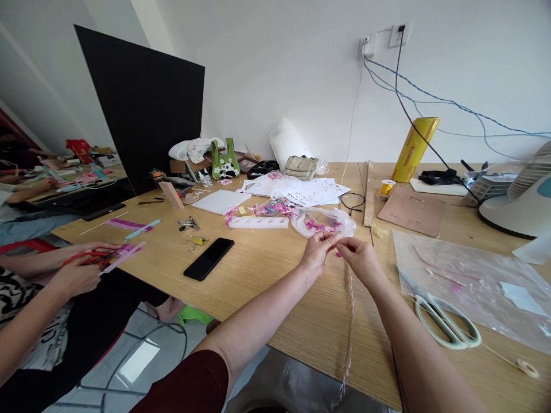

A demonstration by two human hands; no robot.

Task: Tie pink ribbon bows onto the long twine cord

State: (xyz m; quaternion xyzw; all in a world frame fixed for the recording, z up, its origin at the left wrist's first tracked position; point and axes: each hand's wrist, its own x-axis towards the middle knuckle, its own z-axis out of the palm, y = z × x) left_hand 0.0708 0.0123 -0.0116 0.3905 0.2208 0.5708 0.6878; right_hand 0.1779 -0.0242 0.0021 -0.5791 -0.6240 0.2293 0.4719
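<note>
My left hand (317, 250) and my right hand (360, 259) meet above the wooden table (275, 275), fingertips pinched together on a small pink piece (336, 244) at the top of a twisted twine cord (349, 321). The cord hangs from my fingers down over the table's front edge. Just beyond my hands lies a clear plastic bag (323, 221) with pink bits, and behind it a white holder (258, 222) with several pink and blue ribbon pieces.
Pale green scissors (447, 324) lie on a plastic sheet (469, 281) to the right. A black phone (209, 258) lies to the left. A fan (523, 198), a yellow roll (414, 149) and papers (314, 192) stand further back. Another person's hands (84, 267) hold red scissors and pink strips at left.
</note>
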